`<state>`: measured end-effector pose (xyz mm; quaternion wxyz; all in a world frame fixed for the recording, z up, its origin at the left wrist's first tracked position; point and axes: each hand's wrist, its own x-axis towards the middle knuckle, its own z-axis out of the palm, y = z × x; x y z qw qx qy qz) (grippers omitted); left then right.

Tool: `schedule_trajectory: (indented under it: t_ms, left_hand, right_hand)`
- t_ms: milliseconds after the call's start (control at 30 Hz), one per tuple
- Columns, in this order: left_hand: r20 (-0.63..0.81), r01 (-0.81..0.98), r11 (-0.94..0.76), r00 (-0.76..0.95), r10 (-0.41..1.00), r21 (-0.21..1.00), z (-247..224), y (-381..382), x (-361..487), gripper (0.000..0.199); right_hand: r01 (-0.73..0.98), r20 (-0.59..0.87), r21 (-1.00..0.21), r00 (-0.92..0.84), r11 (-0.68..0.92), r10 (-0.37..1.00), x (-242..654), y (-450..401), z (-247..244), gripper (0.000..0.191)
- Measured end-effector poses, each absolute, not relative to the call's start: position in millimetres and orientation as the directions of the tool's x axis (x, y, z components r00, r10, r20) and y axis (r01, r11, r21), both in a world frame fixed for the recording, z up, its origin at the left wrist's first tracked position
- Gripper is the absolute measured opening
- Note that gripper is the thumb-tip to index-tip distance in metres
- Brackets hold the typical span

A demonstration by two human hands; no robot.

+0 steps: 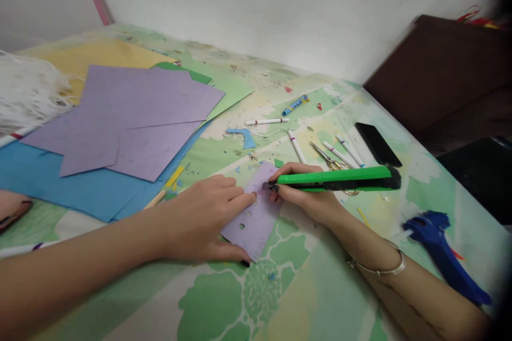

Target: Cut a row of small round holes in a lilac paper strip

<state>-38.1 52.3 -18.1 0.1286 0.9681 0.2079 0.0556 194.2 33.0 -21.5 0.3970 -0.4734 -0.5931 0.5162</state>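
Note:
A narrow piece of purple paper (262, 229) with small holes in it lies on the patterned tablecloth. My left hand (208, 216) presses it flat, the fingers spread, with the thumb near its lower edge. My right hand (308, 197) is closed around a green utility knife (340, 178). The knife's tip touches or hovers just over the upper part of the paper; which of the two cannot be told. Its handle points right.
Purple sheets (144, 101) lie over blue sheets (80, 181) at left. Markers (267, 121), scissors (326, 155), a rolled blue paper piece (295, 105) and a black phone (377, 144) lie beyond my hands. A blue glue gun (444, 256) is at right.

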Motion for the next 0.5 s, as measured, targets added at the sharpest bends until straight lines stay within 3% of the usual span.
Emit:
schedule_trajectory:
  t_ms: [167,500]
  left_hand:
    - [0.059,0.391,-0.886,0.907,0.417,0.249,-19.9,49.4,-36.6,0.069]
    - [0.076,0.392,-0.889,0.905,0.419,0.237,-22.4,50.4,-37.6,0.071]
  right_hand:
    - [0.263,0.021,-0.96,-0.256,0.091,0.966,196.0,34.5,-25.4,0.014]
    - [0.284,0.033,-0.952,-0.274,0.114,0.961,196.3,34.9,-26.5,0.013]
